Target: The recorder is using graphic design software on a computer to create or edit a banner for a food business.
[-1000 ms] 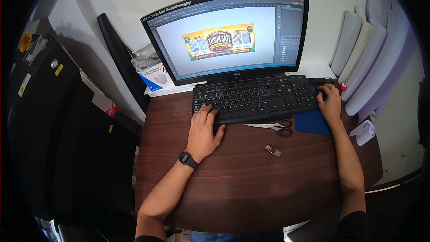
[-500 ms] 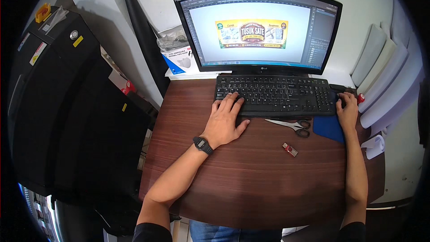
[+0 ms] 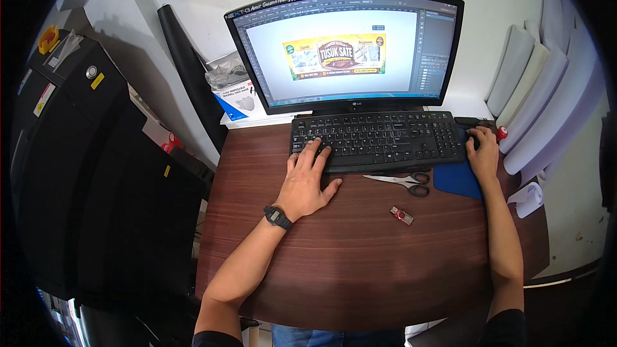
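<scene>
My left hand [image 3: 303,183] lies over the left part of the black keyboard [image 3: 385,144], fingers spread on the lower keys and the thumb resting off its front edge. A black digital watch [image 3: 277,217] is on that wrist. My right hand [image 3: 483,153] curls over a computer mouse, mostly hidden under the fingers, on a blue mouse pad [image 3: 455,181] to the right of the keyboard. Behind stands a monitor [image 3: 344,51] with a yellow and brown banner design on a white canvas. A small dark label shows above the banner.
Scissors [image 3: 411,184] with black handles and a red and silver USB stick [image 3: 402,216] lie on the brown desk [image 3: 360,270]. Paper rolls [image 3: 533,90] lean at the right. A face mask box [image 3: 241,101] stands left of the monitor, and a big black machine [image 3: 83,173] beyond it.
The whole view has shifted, so the desk and monitor sit further left. On the screen, the small dark label has appeared above the banner. Both hands keep their places.
</scene>
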{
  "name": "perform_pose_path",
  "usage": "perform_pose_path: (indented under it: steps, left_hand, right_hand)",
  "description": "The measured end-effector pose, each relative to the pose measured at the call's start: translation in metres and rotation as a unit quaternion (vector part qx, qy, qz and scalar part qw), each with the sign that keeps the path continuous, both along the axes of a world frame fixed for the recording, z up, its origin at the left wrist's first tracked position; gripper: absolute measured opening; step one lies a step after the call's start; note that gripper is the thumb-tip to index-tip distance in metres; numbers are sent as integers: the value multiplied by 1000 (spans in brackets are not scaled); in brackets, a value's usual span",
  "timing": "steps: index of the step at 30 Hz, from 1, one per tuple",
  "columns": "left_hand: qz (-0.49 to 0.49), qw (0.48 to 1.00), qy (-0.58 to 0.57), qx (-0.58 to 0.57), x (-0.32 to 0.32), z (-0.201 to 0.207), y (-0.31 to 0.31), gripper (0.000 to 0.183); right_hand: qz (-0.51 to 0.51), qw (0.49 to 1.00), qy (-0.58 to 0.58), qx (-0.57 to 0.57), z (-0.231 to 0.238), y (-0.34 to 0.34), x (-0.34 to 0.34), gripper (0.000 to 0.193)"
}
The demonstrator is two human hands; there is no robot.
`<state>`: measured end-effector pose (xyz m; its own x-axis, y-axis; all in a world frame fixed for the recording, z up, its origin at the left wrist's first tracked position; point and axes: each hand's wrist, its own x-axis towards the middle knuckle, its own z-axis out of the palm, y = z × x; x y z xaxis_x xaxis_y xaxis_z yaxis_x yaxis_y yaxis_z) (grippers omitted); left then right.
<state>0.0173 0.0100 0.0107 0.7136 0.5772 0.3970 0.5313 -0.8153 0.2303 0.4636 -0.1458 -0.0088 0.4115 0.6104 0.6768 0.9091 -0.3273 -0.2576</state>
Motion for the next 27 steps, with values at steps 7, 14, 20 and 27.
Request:
perform_pose_path:
  steps: [7, 14, 20, 27]
  left_hand:
    - [0, 1000, -1, 5, 0, -2, 0, 74]
    - [-4, 1000, -8, 5, -1, -1, 0, 74]
    - [1, 1000, -5, 6, -1, -3, 1, 74]
    - [2, 1000, -1, 7, -1, -2, 1, 75]
  right_hand:
    - [5, 1000, 1, -1, 1, 0, -1, 22]
    - [1, 1000, 4, -12, 4, -1, -4, 23]
    - [-7, 1000, 4, -14, 5, -1, -6, 23]
    - [-8, 1000, 14, -14, 5, -1, -5, 23]
